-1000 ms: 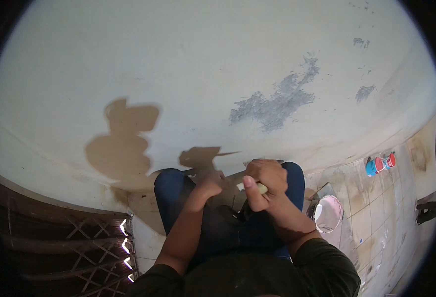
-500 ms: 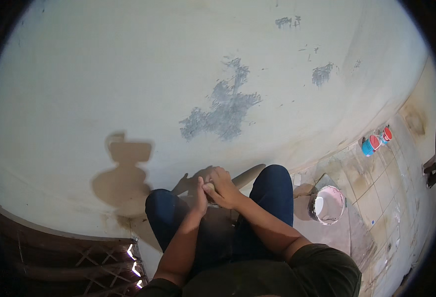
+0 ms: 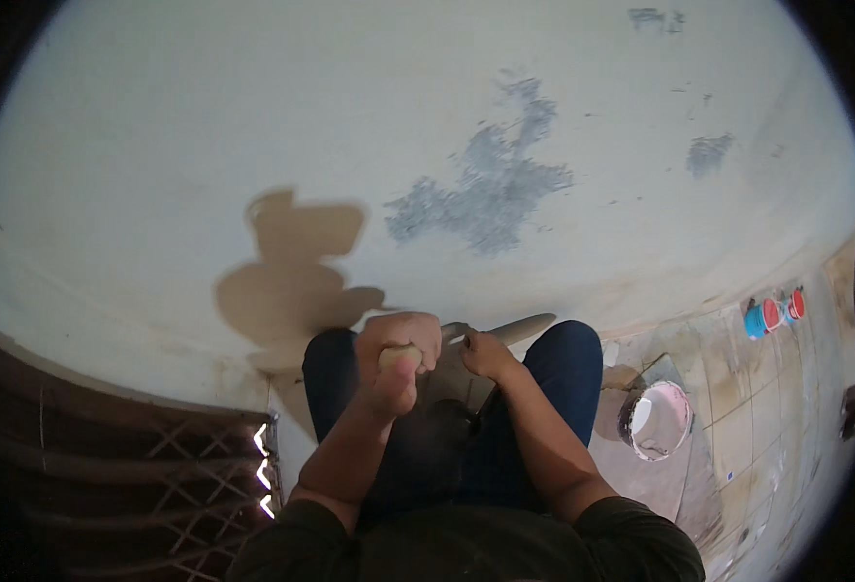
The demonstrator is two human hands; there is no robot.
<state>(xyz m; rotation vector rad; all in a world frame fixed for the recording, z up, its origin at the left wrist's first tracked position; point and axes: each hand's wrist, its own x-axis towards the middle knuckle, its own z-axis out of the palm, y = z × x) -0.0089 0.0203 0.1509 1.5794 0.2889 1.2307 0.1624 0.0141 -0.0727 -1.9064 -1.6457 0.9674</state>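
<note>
The person's left hand [image 3: 393, 332] is wrapped snugly around a stubby pale tool handle [image 3: 401, 356], its thumb lying against the handle, held over the inner side of the left knee [image 3: 328, 369]. The right hand [image 3: 490, 356] is beside the right knee [image 3: 573, 364], apart from the left, with its fingers curled in; the view is too dim there to tell whether they pinch anything. Facing both hands is a pale wall [image 3: 194, 116] bearing a rough grey patch [image 3: 490, 189]. To the right, a white bucket [image 3: 656, 422] smeared with pinkish residue stands on the tiled floor [image 3: 738, 417], and two blue-and-red buckets [image 3: 763, 318] stand close together near the floor's edge along the wall. A dark folding gate [image 3: 97, 466] stands at lower left.
</note>
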